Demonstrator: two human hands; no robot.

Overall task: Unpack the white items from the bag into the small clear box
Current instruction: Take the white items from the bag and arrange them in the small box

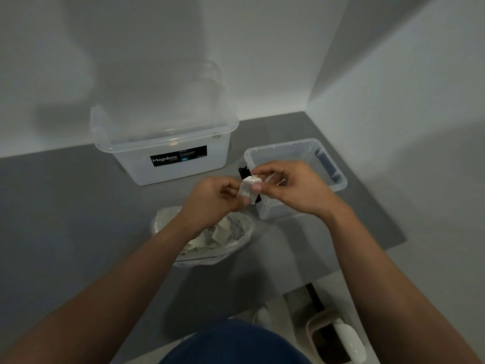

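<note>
white item [248,189] pinched by left hand [212,199], right hand [295,187]; long axis near-upright

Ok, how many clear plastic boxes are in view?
2. The large Megabox-labelled box stands at the back left; the small clear box sits right of it, partly behind the right hand. None seems hidden.
</note>
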